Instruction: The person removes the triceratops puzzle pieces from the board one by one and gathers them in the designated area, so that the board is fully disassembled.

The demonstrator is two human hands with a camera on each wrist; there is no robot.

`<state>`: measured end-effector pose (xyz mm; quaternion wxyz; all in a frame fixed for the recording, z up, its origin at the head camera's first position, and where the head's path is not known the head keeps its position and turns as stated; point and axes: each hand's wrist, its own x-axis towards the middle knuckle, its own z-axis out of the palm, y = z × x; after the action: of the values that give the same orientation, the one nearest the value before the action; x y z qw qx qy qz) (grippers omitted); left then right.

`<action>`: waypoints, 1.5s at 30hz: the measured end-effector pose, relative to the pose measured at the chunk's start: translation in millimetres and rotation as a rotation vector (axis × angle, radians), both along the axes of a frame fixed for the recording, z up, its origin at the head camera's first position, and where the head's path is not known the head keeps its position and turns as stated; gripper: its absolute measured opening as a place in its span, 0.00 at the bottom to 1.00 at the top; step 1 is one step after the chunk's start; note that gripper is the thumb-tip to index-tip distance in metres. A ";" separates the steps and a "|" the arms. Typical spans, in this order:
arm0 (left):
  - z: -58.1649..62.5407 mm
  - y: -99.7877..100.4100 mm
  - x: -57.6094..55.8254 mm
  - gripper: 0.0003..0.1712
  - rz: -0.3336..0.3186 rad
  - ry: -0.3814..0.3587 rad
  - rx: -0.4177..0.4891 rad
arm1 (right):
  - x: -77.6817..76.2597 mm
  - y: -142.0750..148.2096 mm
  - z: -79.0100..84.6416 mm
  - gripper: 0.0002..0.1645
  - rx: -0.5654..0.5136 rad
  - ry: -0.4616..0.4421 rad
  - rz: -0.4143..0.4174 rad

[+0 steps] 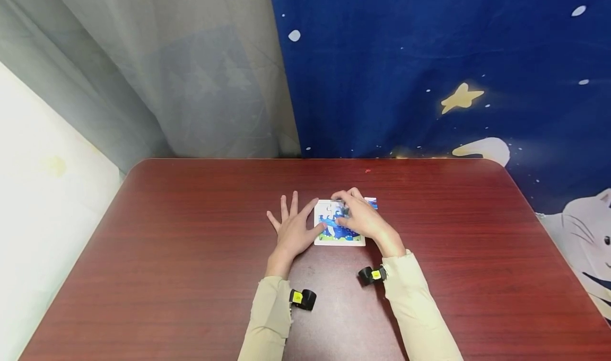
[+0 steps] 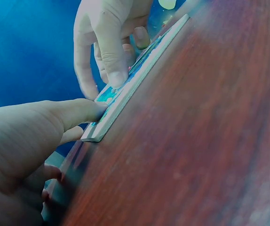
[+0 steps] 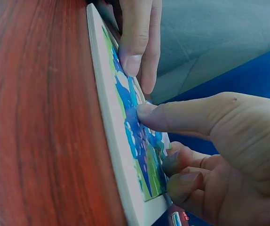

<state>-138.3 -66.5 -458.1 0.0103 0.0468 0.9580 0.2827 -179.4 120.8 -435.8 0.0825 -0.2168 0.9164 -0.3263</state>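
A small jigsaw puzzle in a white frame (image 1: pixel 340 244) lies on the table, its picture a blue creature on green ground. My left hand (image 1: pixel 293 235) is spread at the frame's left side, with the thumb (image 2: pixel 85 111) resting on the puzzle's surface. Over the upper right of the puzzle, my right hand (image 1: pixel 364 219) pinches a puzzle piece (image 3: pixel 165 139) between thumb and curled fingers; the hand hides much of that piece. Another loose puzzle piece (image 1: pixel 371 203), blue and white, lies just beyond the right hand. Pale board shows in the puzzle's upper left corner.
The reddish-brown wooden table (image 1: pixel 191 265) spreads around the puzzle. A tiny red scrap (image 1: pixel 367 170) lies near its far edge. Behind it hang a grey curtain (image 1: pixel 210 85) and a blue star-patterned curtain (image 1: pixel 372 85). Black wrist cameras (image 1: pixel 305 299) sit on both sleeves.
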 end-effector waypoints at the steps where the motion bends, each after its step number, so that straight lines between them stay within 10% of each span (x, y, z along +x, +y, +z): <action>1: 0.1 -0.1 0.0 0.37 0.000 0.003 -0.001 | -0.2 -0.1 -0.1 0.29 -0.004 0.008 -0.009; 28: -0.2 -1.1 0.7 0.37 -0.004 0.020 0.014 | -2.4 6.9 1.1 0.20 -0.020 0.179 -0.007; 45: -0.2 -1.5 1.1 0.38 0.002 0.028 0.042 | -8.1 43.0 11.4 0.17 -0.056 0.205 -0.160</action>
<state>-137.2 -68.0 -458.2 -0.0042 0.0497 0.9519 0.3022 -187.5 163.8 -424.4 -0.0442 -0.1774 0.9249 -0.3334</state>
